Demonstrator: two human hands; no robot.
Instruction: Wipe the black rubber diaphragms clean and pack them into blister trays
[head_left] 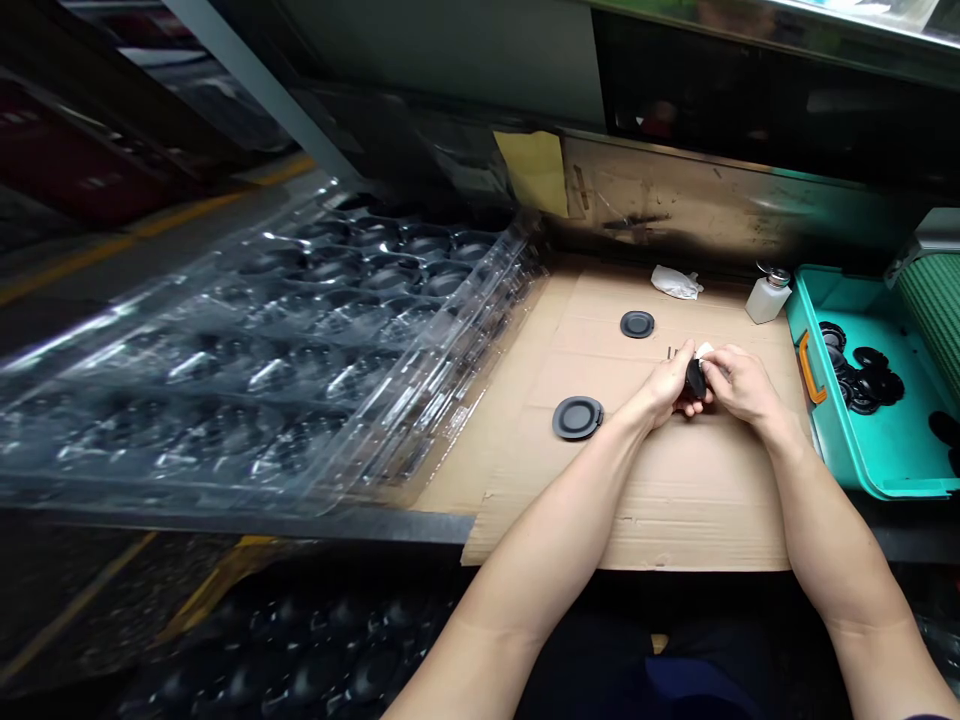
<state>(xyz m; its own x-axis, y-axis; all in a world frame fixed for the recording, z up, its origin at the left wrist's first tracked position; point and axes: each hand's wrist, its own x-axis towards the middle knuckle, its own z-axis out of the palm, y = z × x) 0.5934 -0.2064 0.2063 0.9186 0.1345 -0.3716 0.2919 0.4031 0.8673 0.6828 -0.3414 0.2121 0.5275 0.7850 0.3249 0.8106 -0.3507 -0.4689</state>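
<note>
My left hand (667, 385) is closed around a small black plastic lid (696, 378), which is tilted up on edge over the cardboard. My right hand (742, 383) is closed too, its fingertips pinched against the lid's right side. Between the hands a bit of white cloth (703, 350) shows above the lid; most of it is hidden by my right fingers. Two black oval lids lie flat on the cardboard to the left: one farther lid (637, 324) and one nearer lid (577, 418), close to my left forearm.
Cardboard (697, 520) covers the table. Stacked clear plastic trays (300, 350) with round pockets fill the left. Toward the back are a crumpled white cloth (676, 283) and a white pump bottle (769, 296). At right, a teal bin (896, 450) holds several black round parts (859, 375).
</note>
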